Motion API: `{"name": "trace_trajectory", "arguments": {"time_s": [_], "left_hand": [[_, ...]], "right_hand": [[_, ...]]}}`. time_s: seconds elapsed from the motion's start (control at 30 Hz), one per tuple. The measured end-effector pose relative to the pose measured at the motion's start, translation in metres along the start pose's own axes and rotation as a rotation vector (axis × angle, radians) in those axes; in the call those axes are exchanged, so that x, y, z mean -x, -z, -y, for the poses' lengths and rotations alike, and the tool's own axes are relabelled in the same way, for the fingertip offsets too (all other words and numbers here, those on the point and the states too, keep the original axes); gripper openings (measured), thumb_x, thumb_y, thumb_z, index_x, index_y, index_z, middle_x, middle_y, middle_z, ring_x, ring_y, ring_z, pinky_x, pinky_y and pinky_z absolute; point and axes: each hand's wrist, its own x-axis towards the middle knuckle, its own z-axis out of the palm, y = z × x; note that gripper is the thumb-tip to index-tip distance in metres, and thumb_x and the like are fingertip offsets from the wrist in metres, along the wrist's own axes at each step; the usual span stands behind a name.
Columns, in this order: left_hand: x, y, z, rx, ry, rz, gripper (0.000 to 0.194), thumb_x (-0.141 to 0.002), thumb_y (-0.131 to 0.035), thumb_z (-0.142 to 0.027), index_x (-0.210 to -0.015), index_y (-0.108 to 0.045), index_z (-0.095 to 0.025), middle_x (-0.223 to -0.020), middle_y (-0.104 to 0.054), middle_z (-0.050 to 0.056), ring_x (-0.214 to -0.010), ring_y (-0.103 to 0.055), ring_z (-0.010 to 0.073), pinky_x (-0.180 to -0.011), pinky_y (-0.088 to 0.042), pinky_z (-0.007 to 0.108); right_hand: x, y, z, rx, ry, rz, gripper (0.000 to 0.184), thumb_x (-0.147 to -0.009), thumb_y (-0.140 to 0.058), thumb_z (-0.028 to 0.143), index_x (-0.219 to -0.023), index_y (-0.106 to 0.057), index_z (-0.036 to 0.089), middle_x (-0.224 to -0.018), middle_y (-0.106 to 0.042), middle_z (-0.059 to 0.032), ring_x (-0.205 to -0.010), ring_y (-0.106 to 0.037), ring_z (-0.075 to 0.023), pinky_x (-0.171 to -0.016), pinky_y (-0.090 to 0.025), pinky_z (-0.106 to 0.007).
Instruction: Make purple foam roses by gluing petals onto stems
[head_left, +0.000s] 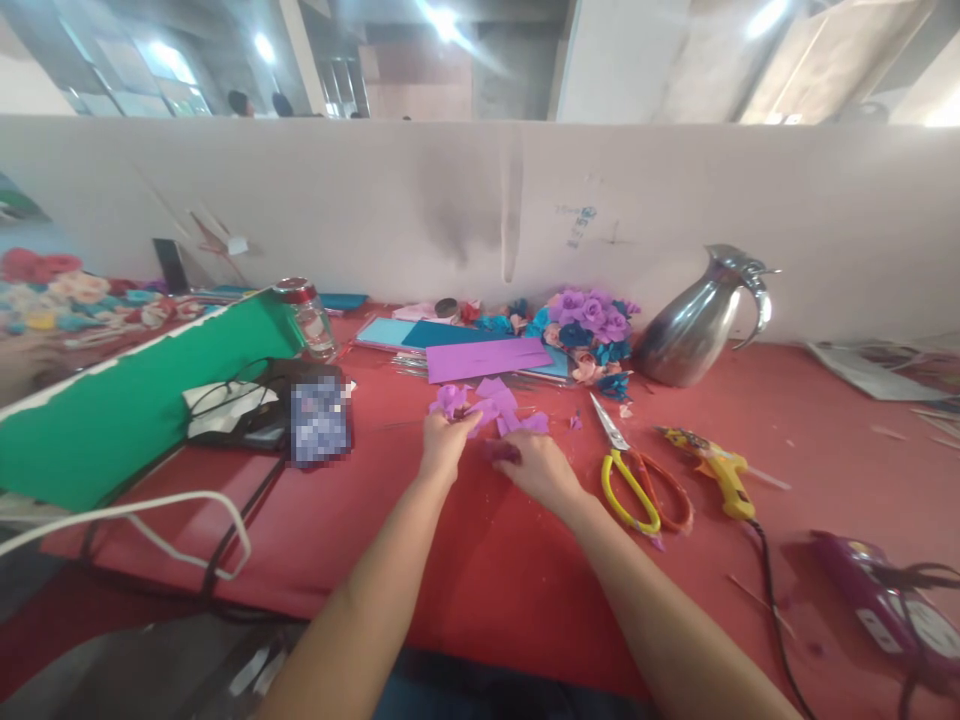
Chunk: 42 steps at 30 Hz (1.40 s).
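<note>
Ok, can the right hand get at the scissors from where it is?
Probably yes: the scissors lie close by, just right of the right hand, and nothing visible stands between. Blur hides whether it grips purple paper; if so, it would likely have to let go first.

Right hand [538,465]: fingertips blurred, hold unclear. Desk [495,580]: right edge cut off. Writing [581,225] beyond far edge: illegible.

faint blue handwriting [580,226], on the pale partition [360,200], too blurred to read

Matt paper petals [495,402]; shiny metal jug [686,325]; smooth plastic glue gun [727,480].
</note>
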Motion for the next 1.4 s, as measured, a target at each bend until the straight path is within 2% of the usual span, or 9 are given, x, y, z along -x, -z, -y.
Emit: {"name": "trace_trajectory", "arguments": {"time_s": [0.1,0.23,0.37,0.5,0.77,0.93,1.17,1.27,1.4], "left_hand": [[-0.003,0.002,0.000,0.053,-0.021,-0.048,0.021,-0.052,-0.078,-0.018,-0.070,-0.068,-0.014,-0.069,-0.068,0.002,-0.072,-0.065,0.0168,-0.071,-0.050,0.028],[-0.007,0.007,-0.002,0.058,-0.054,-0.095,0.023,-0.051,-0.079,-0.025,-0.069,-0.069,-0.013,-0.065,-0.067,0.002,-0.067,-0.063,0.0172,-0.066,-0.049,0.028],[-0.011,0.011,-0.005,0.086,-0.092,-0.169,0.022,-0.053,-0.079,-0.027,-0.063,-0.065,-0.014,-0.059,-0.061,-0.001,-0.062,-0.060,0.0153,-0.062,-0.047,0.027],[-0.011,0.011,-0.006,0.110,-0.065,-0.150,0.025,-0.051,-0.081,-0.028,-0.064,-0.065,-0.014,-0.056,-0.059,-0.002,-0.060,-0.058,0.0140,-0.060,-0.046,0.026],[-0.009,0.010,-0.001,-0.025,0.022,-0.093,0.019,-0.053,-0.076,-0.020,-0.071,-0.071,-0.015,-0.062,-0.067,0.002,-0.061,-0.060,0.0154,-0.060,-0.044,0.026],[-0.011,0.015,0.003,-0.221,0.055,-0.070,0.012,-0.052,-0.074,-0.014,-0.062,-0.069,-0.016,-0.053,-0.062,0.000,-0.057,-0.057,0.0162,-0.056,-0.041,0.025],[-0.014,0.020,0.006,-0.550,-0.021,-0.004,0.006,-0.059,-0.071,-0.022,-0.059,-0.068,-0.018,-0.059,-0.065,0.003,-0.069,-0.062,0.0211,-0.061,-0.042,0.026],[-0.018,0.023,0.005,-0.587,-0.045,-0.089,0.014,-0.063,-0.069,-0.030,-0.060,-0.068,-0.017,-0.053,-0.061,0.003,-0.066,-0.061,0.0211,-0.058,-0.040,0.026],[-0.022,0.026,0.004,-0.484,-0.055,-0.209,0.022,-0.065,-0.066,-0.037,-0.063,-0.069,-0.015,-0.048,-0.056,0.001,-0.060,-0.057,0.0185,-0.055,-0.037,0.026]], "right_hand": [[0.006,-0.003,0.008,0.192,0.121,0.060,0.015,-0.076,-0.064,0.015,-0.087,-0.072,0.021,-0.096,-0.070,-0.0072,-0.090,-0.065,-0.0219,-0.080,-0.049,-0.031],[0.009,-0.017,0.016,0.214,0.283,0.063,0.025,-0.083,-0.061,0.016,-0.106,-0.070,0.015,-0.115,-0.068,-0.0124,-0.111,-0.060,-0.0248,-0.099,-0.045,-0.036],[0.008,-0.030,0.021,0.252,0.374,0.078,0.037,-0.086,-0.061,0.023,-0.123,-0.061,0.016,-0.128,-0.062,-0.0138,-0.123,-0.053,-0.0271,-0.105,-0.040,-0.043],[0.004,-0.031,0.022,0.243,0.362,0.034,0.037,-0.087,-0.058,0.021,-0.124,-0.059,0.015,-0.123,-0.064,-0.0147,-0.119,-0.055,-0.0271,-0.102,-0.042,-0.044],[0.001,-0.015,0.007,0.095,0.197,-0.212,0.025,-0.084,-0.051,0.014,-0.102,-0.068,0.018,-0.103,-0.070,-0.0106,-0.101,-0.060,-0.0261,-0.092,-0.047,-0.041],[0.000,-0.010,0.007,0.041,0.174,-0.363,0.032,-0.085,-0.048,0.014,-0.112,-0.065,0.015,-0.107,-0.068,-0.0123,-0.100,-0.059,-0.0251,-0.091,-0.046,-0.039],[0.005,-0.015,0.015,0.390,0.204,-0.044,0.025,-0.089,-0.054,0.025,-0.110,-0.067,0.020,-0.117,-0.068,-0.0085,-0.116,-0.049,-0.0303,-0.097,-0.038,-0.046],[0.006,-0.016,0.017,0.471,0.191,-0.014,0.024,-0.091,-0.053,0.028,-0.110,-0.067,0.021,-0.119,-0.067,-0.0082,-0.119,-0.047,-0.0306,-0.101,-0.033,-0.048],[0.004,-0.017,0.018,0.484,0.181,-0.017,0.031,-0.093,-0.050,0.034,-0.119,-0.063,0.022,-0.126,-0.064,-0.0077,-0.123,-0.045,-0.0305,-0.104,-0.029,-0.048]]}}
